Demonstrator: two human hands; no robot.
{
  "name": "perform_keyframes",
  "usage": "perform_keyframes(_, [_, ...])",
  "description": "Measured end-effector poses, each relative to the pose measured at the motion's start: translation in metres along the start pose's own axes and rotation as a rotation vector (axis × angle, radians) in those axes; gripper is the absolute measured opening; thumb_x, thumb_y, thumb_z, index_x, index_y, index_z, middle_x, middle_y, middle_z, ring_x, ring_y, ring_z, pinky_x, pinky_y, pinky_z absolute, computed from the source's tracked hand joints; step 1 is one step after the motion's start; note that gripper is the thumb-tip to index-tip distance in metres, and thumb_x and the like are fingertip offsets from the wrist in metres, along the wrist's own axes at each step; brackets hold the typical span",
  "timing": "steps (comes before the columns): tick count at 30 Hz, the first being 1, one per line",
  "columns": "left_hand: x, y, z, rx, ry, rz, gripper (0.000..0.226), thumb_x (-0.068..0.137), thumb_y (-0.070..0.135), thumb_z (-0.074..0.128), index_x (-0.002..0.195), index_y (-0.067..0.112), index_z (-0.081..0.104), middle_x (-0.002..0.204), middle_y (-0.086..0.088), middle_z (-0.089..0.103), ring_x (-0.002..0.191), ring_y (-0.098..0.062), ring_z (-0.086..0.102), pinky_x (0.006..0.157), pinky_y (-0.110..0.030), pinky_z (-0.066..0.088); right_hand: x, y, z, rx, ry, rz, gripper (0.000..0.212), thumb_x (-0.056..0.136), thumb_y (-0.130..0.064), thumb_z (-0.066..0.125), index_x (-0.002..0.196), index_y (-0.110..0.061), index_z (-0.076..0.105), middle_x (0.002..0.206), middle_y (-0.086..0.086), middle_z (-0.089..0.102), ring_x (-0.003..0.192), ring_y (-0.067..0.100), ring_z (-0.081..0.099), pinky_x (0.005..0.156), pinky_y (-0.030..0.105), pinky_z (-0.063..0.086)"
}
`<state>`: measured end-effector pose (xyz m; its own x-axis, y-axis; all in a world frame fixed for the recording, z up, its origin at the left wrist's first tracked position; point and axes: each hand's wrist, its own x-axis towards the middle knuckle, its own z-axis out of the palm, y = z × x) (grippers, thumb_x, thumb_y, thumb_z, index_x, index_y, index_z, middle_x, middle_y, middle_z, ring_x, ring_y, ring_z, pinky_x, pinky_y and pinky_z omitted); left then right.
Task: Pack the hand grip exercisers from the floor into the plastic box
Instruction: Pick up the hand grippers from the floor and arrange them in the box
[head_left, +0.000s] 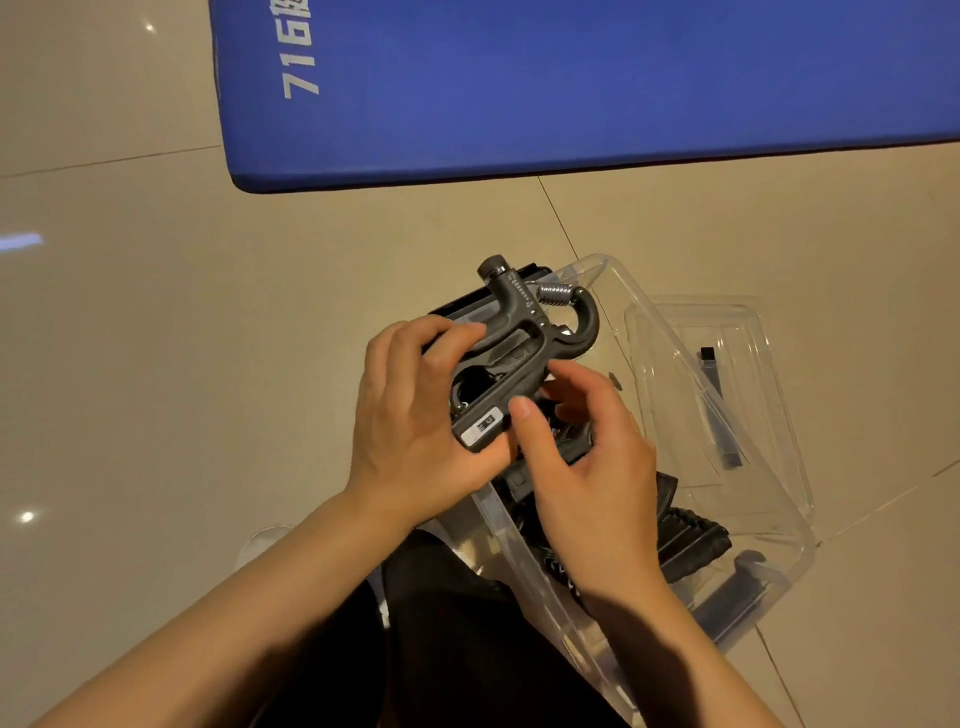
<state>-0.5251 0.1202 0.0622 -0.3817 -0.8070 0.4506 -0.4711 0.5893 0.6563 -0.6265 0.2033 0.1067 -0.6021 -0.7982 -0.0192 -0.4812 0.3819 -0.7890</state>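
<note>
Both hands are on one black hand grip exerciser, held up over the near-left corner of the clear plastic box on the tiled floor. The left hand is wrapped around its lower handle, fingers curled over the top; the right hand pinches it from the other side, thumb pressed near the white label at the handle's end. Inside the box, more dark exercisers already lie in a jumble.

Here's the worry: that pile looks crowded, and this piece has a hooked handle and an exposed metal spring. Lowered carelessly, the hook could snag on what's below and sit proud of the rim. The box wall is thin and right under the wrists, so a nudge could well shift it. The clear lid lies just beside the box, and the blue mat lies well clear.
</note>
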Motion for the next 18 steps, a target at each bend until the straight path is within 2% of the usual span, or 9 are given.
perform_keyframes(3, [0.007,0.016,0.011,-0.080,0.020,-0.132,0.059,0.070,0.037,0.070,0.116,0.016,0.040,0.116,-0.008,0.050,0.108,-0.024,0.046,0.089,-0.030,0.041,0.014,-0.015,0.000,0.052,0.096,0.023,0.036,0.079,-0.051,0.062,0.112,-0.038,0.052,0.093,-0.028,0.058,0.099,0.004,0.057,0.092,0.044,0.046])
perform_keyframes(5, [0.008,0.024,0.017,-0.094,-0.015,-0.129,0.057,0.071,0.037,0.066,0.117,0.017,0.039,0.119,-0.011,0.048,0.109,-0.026,0.044,0.089,-0.031,0.040,0.024,-0.018,0.001,0.058,0.113,0.049,0.038,0.077,-0.041,0.072,0.108,-0.038,0.049,0.091,-0.028,0.056,0.093,0.003,0.058,0.087,0.039,0.049])
perform_keyframes(8, [0.000,0.033,0.019,-0.182,-0.209,-0.060,0.072,0.069,0.040,0.069,0.129,0.023,0.032,0.129,-0.011,0.040,0.115,-0.024,0.042,0.090,-0.037,0.043,0.042,-0.004,-0.005,0.129,0.145,0.147,0.046,0.077,-0.014,0.074,0.110,-0.030,0.047,0.098,-0.017,0.060,0.082,-0.002,0.061,0.074,0.026,0.054])
perform_keyframes(10, [-0.009,0.027,0.016,-0.186,-0.318,0.006,0.077,0.071,0.045,0.069,0.135,0.025,0.031,0.133,-0.003,0.040,0.121,-0.018,0.041,0.098,-0.037,0.038,0.055,0.007,-0.018,0.147,0.140,0.159,0.049,0.077,-0.002,0.071,0.111,-0.029,0.048,0.100,-0.013,0.062,0.083,-0.007,0.061,0.076,0.020,0.054])
perform_keyframes(12, [-0.012,0.008,0.008,-0.120,-0.310,0.020,0.068,0.076,0.051,0.064,0.133,0.024,0.038,0.131,0.004,0.048,0.122,-0.015,0.042,0.101,-0.035,0.032,0.069,0.018,-0.034,-0.038,0.058,0.078,0.051,0.077,0.001,0.069,0.113,-0.029,0.051,0.101,-0.019,0.062,0.089,-0.006,0.060,0.079,0.015,0.050])
perform_keyframes(14, [-0.008,-0.013,0.000,-0.028,-0.253,-0.053,0.060,0.080,0.053,0.058,0.129,0.020,0.047,0.131,0.000,0.051,0.123,-0.019,0.043,0.102,-0.036,0.030,0.082,0.024,-0.048,-0.280,-0.094,-0.048,0.051,0.078,0.000,0.069,0.117,-0.029,0.053,0.105,-0.018,0.063,0.099,0.007,0.062,0.088,0.024,0.048])
perform_keyframes(16, [-0.004,-0.030,-0.007,0.036,-0.255,-0.125,0.063,0.081,0.056,0.054,0.131,0.020,0.046,0.138,-0.004,0.045,0.128,-0.023,0.039,0.103,-0.040,0.029,0.096,0.026,-0.058,-0.382,-0.212,-0.183,0.055,0.077,0.001,0.070,0.119,-0.030,0.052,0.110,-0.012,0.066,0.107,0.018,0.062,0.098,0.043,0.044])
perform_keyframes(17, [-0.004,-0.034,-0.009,0.048,-0.292,-0.144,0.068,0.080,0.060,0.052,0.135,0.022,0.042,0.142,-0.004,0.039,0.131,-0.022,0.034,0.105,-0.041,0.027,0.103,0.025,-0.062,-0.430,-0.262,-0.252,0.056,0.076,0.002,0.069,0.119,-0.030,0.051,0.110,-0.011,0.067,0.108,0.020,0.061,0.100,0.046,0.040])
perform_keyframes(18, [-0.003,-0.038,-0.010,0.049,-0.351,-0.147,0.077,0.077,0.067,0.049,0.140,0.025,0.035,0.147,-0.002,0.033,0.135,-0.021,0.028,0.107,-0.041,0.024,0.108,0.023,-0.065,-0.499,-0.312,-0.324,0.056,0.077,0.002,0.068,0.120,-0.029,0.051,0.111,-0.011,0.067,0.109,0.020,0.059,0.101,0.043,0.035])
